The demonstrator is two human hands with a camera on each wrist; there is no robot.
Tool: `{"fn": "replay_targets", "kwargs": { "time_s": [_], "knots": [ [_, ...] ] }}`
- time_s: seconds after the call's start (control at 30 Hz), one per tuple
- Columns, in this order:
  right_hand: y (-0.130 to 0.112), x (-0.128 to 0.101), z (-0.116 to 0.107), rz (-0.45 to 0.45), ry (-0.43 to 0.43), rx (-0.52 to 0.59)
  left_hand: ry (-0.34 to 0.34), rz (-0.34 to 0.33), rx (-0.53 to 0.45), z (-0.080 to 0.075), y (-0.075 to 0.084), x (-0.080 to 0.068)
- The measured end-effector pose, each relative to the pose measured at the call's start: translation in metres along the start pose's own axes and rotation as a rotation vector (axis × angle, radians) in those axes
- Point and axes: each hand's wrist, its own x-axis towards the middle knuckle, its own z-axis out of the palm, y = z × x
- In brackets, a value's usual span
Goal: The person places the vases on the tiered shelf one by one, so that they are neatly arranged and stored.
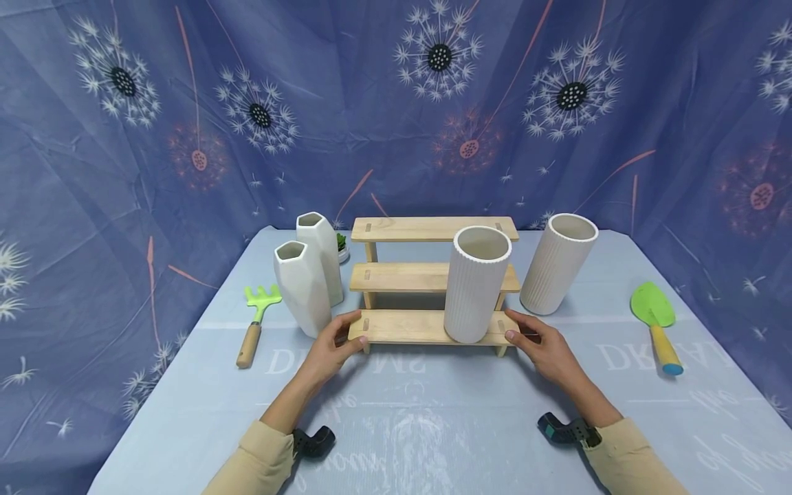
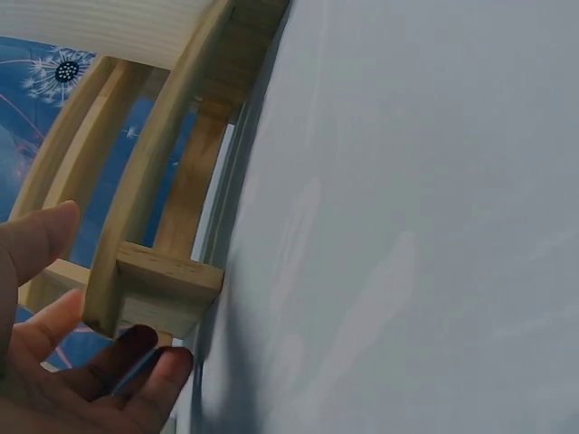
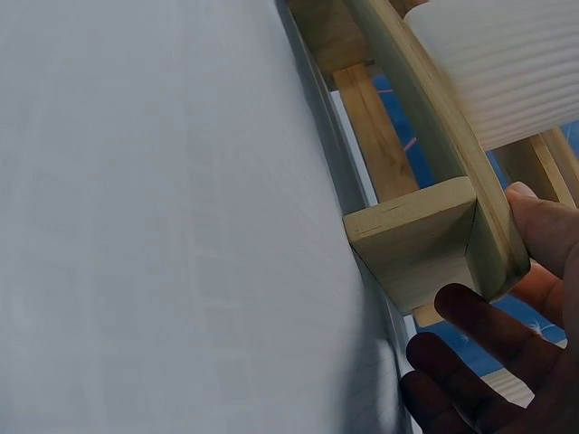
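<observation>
The three-tier wooden shelf (image 1: 427, 282) stands mid-table on the pale blue tablecloth (image 1: 402, 426), a ribbed white vase (image 1: 476, 285) on its lowest step. The left hand (image 1: 331, 350) and the right hand (image 1: 544, 350) grasp that step's ends, fingers curled around.

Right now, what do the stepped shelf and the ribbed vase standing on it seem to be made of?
Stepped shelf: pale, unpainted-looking wood, with grain and joint slots showing. Ribbed vase: probably matte white ceramic, though plastic is possible; fine vertical ridges, no gloss.
</observation>
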Motion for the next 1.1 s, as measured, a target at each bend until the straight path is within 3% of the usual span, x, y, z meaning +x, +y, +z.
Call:
{"fn": "replay_targets", "kwargs": {
  "time_s": [0.4,0.63,1.1],
  "knots": [
    [0.000,-0.001,0.000,0.001,0.000,0.002,0.119,-0.032,0.113,-0.008,0.005,-0.027],
    [-0.001,-0.001,0.000,0.004,-0.008,0.026,0.231,-0.069,0.093,-0.015,0.007,-0.038],
    [-0.001,-0.002,0.000,0.005,-0.005,0.027,0.523,0.032,0.006,-0.026,0.007,-0.042]
  ]
}}
